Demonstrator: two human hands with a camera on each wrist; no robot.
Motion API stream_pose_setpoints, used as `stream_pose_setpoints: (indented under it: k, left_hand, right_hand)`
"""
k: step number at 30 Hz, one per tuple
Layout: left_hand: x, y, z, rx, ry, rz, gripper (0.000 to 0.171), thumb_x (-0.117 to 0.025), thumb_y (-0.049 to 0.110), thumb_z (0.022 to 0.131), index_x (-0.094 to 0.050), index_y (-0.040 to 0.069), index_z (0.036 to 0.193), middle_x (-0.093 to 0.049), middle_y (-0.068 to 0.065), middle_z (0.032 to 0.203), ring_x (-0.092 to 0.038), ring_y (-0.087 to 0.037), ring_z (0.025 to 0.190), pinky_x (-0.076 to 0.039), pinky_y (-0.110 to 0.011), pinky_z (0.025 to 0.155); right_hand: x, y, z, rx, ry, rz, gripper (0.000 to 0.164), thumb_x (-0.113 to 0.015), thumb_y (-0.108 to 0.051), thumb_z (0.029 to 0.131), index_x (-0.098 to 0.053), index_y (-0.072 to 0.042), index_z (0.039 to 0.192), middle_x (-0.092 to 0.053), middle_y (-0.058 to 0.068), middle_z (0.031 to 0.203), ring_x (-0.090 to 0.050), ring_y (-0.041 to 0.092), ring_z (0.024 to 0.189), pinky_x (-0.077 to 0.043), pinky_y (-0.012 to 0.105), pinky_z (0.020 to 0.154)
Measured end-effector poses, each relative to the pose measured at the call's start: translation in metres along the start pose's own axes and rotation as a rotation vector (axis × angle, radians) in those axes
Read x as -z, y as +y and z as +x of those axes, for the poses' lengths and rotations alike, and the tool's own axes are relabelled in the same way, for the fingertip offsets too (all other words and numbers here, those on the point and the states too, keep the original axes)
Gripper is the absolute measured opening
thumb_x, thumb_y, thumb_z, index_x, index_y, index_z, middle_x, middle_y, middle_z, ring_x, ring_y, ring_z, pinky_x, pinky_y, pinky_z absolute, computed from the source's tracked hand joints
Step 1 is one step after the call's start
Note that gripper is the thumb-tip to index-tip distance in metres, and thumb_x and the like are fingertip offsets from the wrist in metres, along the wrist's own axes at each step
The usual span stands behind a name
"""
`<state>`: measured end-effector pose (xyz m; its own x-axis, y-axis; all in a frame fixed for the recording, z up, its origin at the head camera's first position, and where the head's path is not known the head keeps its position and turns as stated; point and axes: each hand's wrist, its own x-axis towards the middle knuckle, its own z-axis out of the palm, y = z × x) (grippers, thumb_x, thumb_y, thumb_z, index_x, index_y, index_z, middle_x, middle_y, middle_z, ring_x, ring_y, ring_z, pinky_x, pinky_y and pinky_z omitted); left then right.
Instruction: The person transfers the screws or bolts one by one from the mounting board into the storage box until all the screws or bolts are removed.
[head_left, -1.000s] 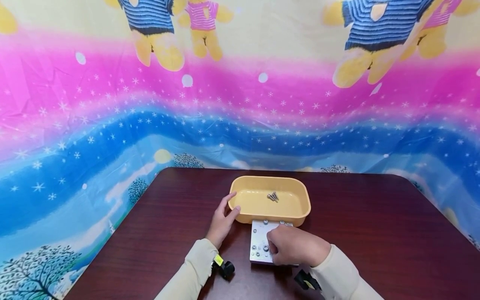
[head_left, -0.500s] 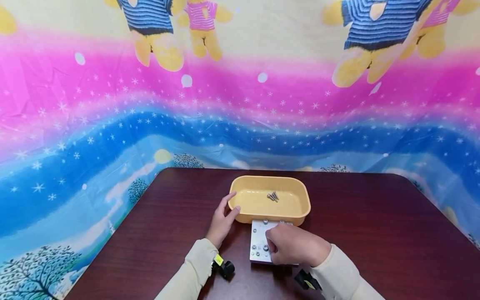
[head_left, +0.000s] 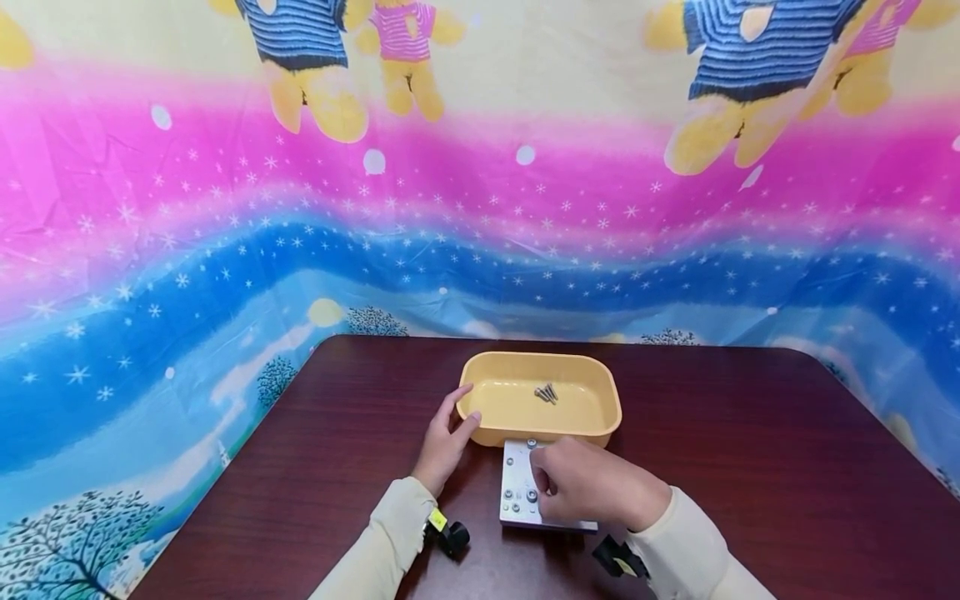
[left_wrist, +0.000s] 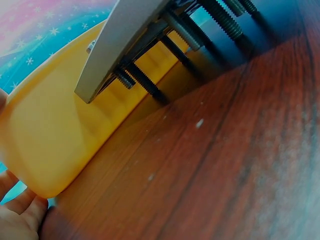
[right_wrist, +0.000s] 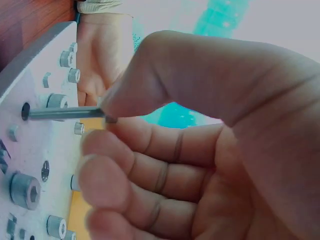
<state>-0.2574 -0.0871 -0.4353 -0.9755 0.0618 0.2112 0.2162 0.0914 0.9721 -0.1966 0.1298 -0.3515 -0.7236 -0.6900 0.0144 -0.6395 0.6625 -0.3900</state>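
My right hand (head_left: 596, 485) pinches a slim metal screw (right_wrist: 65, 113) between thumb and index finger. The screw's tip is at a round hole in the silver metal plate (head_left: 517, 475), most of its shank standing out; its head is partly covered by the thumb. Several socket-head screws (right_wrist: 26, 191) sit in the plate, their threaded ends (left_wrist: 142, 80) sticking out underneath, above the table. With thumb and index finger over the rim, my left hand (head_left: 442, 446) holds the left end of a yellow tray (head_left: 540, 436).
A small cluster of loose screws (head_left: 547, 393) lies inside the tray. The plate is right against the tray's near side. Dark red-brown tabletop (head_left: 750, 450) surrounds them, with a printed cloth (head_left: 480, 208) hanging behind.
My right hand has risen slightly from the plate and shifted a little right, uncovering more of the plate's near edge. The left hand, tray and plate have stayed in place.
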Motion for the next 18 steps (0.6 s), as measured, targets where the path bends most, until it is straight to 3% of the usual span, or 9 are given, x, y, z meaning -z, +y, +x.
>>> stream_pose_setpoints:
  k: [9,18]
  left_hand:
    - [0.0015,-0.0003,-0.0002,-0.004,0.000,0.005,0.050,-0.060,0.017,0.095,-0.045,0.016,0.143,-0.040,-0.014,0.149,-0.042,-0.032,0.133,-0.038,-0.039,0.104]
    - [0.0014,0.0007,-0.0013,0.003,-0.011,-0.006,0.050,-0.059,0.017,0.095,-0.045,0.015,0.144,-0.040,-0.015,0.149,-0.042,-0.032,0.133,-0.039,-0.037,0.103]
  right_hand:
    - [0.0084,0.0007,-0.0001,0.004,-0.007,0.058,0.019,-0.064,-0.006,0.078,-0.052,-0.019,0.071,-0.046,-0.008,0.056,-0.043,0.004,0.049,-0.037,0.020,0.046]
    - [0.0072,0.0080,0.0007,0.067,0.067,0.064,0.018,-0.063,-0.004,0.074,-0.052,-0.018,0.072,-0.045,-0.010,0.057,-0.041,0.000,0.051,-0.037,0.019,0.049]
